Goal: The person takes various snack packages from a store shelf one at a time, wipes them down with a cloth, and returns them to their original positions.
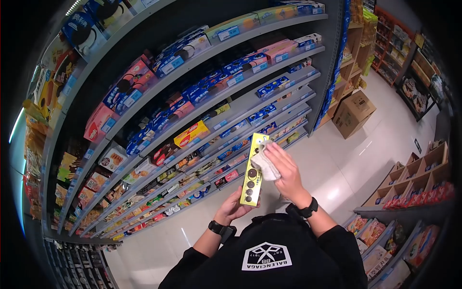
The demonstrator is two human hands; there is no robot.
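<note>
A long yellow snack box point(250, 185) with dark round biscuits printed on it stands tilted in front of me. My left hand point(234, 206) is closed around its lower end. In my right hand point(285, 169) is a crumpled white cloth point(265, 164), pressed against the upper part of the box. Part of the box front is hidden behind the cloth.
A tall shelf unit point(269, 31) of snack boxes runs along the left and front. A cardboard carton point(354, 114) stands on the pale tiled floor point(332, 164). Wooden compartment bins point(409, 180) and packaged goods are at the right.
</note>
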